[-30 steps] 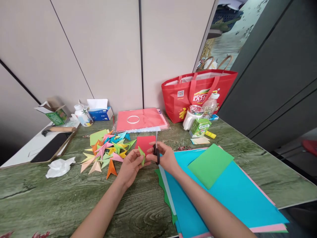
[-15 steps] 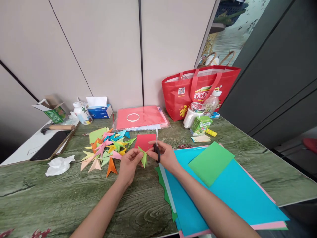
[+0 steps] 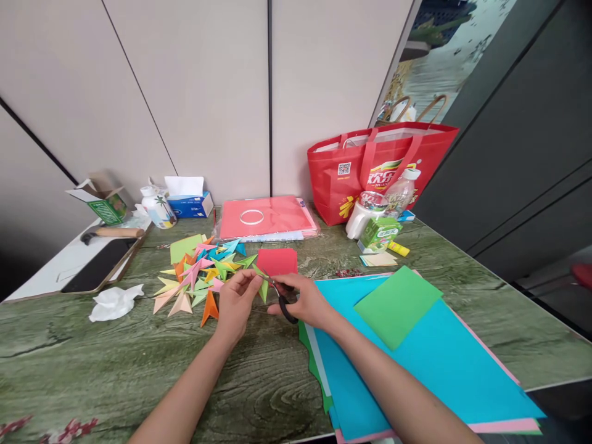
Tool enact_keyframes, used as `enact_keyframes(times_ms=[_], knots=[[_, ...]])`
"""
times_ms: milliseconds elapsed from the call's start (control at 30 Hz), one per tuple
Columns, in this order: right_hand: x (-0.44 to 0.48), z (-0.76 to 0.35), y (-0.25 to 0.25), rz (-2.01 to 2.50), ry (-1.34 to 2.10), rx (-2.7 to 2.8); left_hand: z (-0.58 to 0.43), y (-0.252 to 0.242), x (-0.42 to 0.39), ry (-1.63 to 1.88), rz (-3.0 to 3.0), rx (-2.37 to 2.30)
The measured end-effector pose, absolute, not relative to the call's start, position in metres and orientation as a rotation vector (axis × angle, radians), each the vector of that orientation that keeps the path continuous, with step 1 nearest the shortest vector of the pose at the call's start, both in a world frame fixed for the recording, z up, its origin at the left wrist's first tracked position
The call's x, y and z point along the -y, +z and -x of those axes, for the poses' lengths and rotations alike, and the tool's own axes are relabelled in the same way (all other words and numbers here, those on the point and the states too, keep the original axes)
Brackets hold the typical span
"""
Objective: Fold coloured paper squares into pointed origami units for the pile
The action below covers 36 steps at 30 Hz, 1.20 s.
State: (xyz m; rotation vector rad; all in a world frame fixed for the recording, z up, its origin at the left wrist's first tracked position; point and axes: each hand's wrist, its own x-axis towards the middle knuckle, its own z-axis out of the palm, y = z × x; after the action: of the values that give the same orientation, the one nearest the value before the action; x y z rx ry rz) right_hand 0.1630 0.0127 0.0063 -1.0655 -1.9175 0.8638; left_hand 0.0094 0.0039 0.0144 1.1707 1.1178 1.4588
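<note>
My left hand (image 3: pixel 238 302) pinches a folded light-green paper piece (image 3: pixel 263 290) between thumb and fingertips. In my right hand (image 3: pixel 308 300) are black-handled scissors (image 3: pixel 287 310), fingers at the loops. Their blades point left and meet the green paper close to my left fingertips; whether they are cutting into it I cannot tell. Left of my hands lies a heap of folded paper pieces (image 3: pixel 187 280) in orange, pink, yellow, green and blue. Just behind the scissors is a stack of red paper squares (image 3: pixel 277 261).
Large blue sheets (image 3: pixel 416 376) lie under my right forearm, with a green square (image 3: pixel 398 305) on top. A crumpled tissue (image 3: pixel 115 303) is at the left. Along the back stand a tissue box (image 3: pixel 189 205), a red bag (image 3: pixel 333 191), a white mug (image 3: pixel 361 219) and a small green carton (image 3: pixel 380 234).
The scissors have swung from pointing upright in my right hand to pointing left, with their blades now at the green paper. My right fingers have left the paper. The view has shifted slightly.
</note>
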Motion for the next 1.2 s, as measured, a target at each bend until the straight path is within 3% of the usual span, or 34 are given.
enact_keyframes(times_ms=[1200], knots=[[-0.0084,-0.1645,0.0084,1.216,0.627,1.997,-0.0127,0.0134,-0.0032,1.357,-1.046,-1.02]])
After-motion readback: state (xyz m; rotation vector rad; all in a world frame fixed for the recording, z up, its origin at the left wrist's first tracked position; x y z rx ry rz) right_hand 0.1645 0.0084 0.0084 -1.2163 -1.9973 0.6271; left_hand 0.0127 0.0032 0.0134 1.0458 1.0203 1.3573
